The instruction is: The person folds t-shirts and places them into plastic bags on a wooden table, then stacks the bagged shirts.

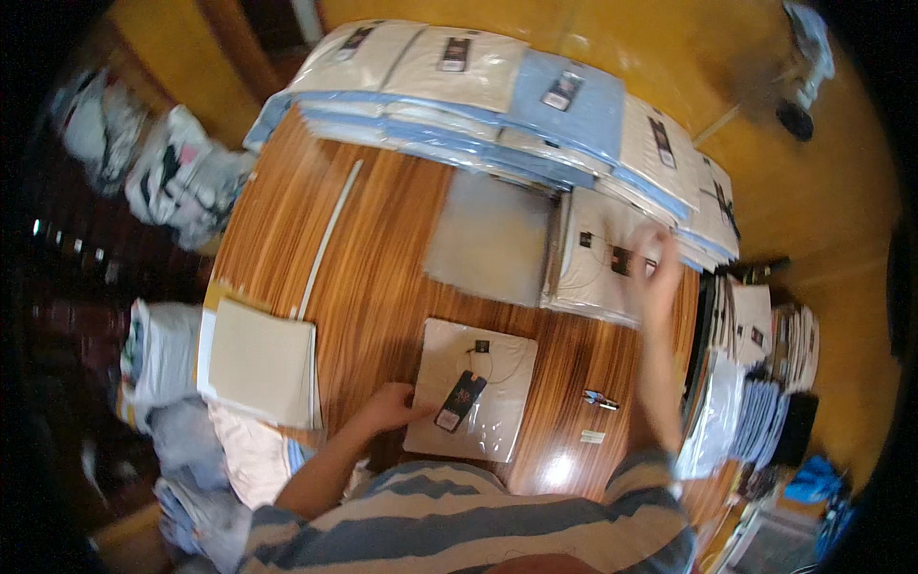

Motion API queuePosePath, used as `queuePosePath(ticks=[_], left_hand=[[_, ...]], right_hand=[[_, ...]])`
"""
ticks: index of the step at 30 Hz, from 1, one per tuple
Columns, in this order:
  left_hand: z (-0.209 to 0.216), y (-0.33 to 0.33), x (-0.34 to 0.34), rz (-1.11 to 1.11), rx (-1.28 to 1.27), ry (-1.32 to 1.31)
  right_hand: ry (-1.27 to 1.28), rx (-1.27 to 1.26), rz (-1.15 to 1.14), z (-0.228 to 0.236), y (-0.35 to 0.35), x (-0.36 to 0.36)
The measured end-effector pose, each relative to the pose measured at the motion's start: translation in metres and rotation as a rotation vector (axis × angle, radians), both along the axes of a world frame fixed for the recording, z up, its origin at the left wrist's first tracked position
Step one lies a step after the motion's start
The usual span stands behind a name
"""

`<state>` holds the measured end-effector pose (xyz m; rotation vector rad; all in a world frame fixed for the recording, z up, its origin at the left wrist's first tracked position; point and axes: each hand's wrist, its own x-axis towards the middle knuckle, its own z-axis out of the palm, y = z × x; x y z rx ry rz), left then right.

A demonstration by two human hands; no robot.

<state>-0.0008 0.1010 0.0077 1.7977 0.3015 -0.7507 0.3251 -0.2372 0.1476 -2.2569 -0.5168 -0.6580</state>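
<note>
Here, a bagged beige garment (512, 397) lies flat on a glossy, striped wooden table (382, 239) in a yellow-brown room.
Its slightly longer axis runs away from the person, far end leaning right; a square black label (482, 346) sits there, the dark hang tag (461, 402) slanting to near left. The left hand (386, 408) is at the garment's left edge; beyond it to the right, the right hand (656, 263) blurs over a garment stack (583, 277). I cannot tell whether either pinches.
</note>
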Motion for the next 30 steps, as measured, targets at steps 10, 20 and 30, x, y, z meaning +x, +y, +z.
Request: queuePosePath(ticks=[10,20,30], left_hand=[[0.015,0.016,-0.035,0.414,-0.136,-0.040],[0.008,0.033,-0.050,0.497,-0.280,-0.199],[0.000,0.051,-0.055,0.552,-0.303,-0.071]], right_hand=[[0.613,0.135,-0.004,-0.095,0.003,-0.264],[0.260,-0.278,0.270,-0.065,0.075,-0.271],[-0.048,-0.710,-0.101,-0.044,-0.005,-0.085]])
